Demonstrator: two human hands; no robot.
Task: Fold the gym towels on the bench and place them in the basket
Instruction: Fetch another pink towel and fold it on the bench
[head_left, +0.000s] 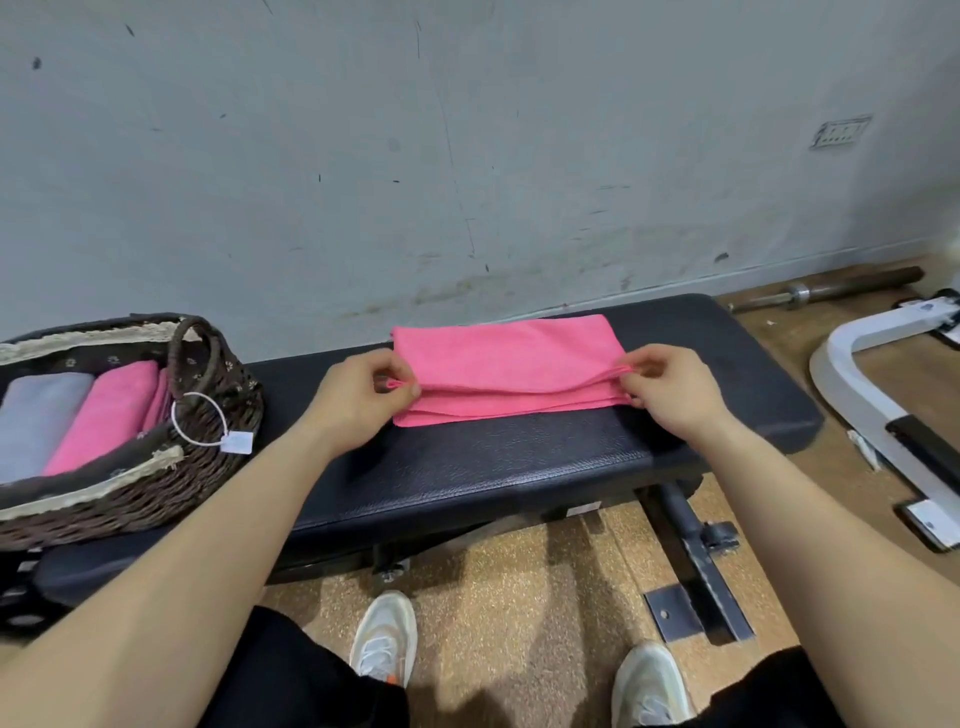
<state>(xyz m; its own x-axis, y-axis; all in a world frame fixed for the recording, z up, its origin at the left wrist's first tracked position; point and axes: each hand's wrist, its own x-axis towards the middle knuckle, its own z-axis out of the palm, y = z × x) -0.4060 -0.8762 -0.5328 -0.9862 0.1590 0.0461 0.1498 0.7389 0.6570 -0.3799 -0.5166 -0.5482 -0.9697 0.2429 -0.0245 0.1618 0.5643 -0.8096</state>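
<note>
The long black padded worktop (519, 467) runs across in front of the person. On its left end sits the dark brown woven basket (130, 499) with a cream lace edge. The bright pink cloth towel (509, 358) lies flat in the middle of the worktop, well apart from the basket. It is folded into a long strip, and its layers show along the near edge. Inside the basket, a folded grey towel (36, 415) and a folded pink towel (109, 415) lie side by side.

The left grip (358, 395) pinches the left end of the top layer. The right grip (670, 389) pinches the right end. Both are closed on the cloth with fingers and thumb. A small white tag (236, 443) hangs on a loop from the basket handle.

The towel looks soft, light and floppy. It will likely sag in the middle if lifted by its ends, and the layers may slide apart. The two end corners look like the best places to hold, with the edges kept lined up.
</note>
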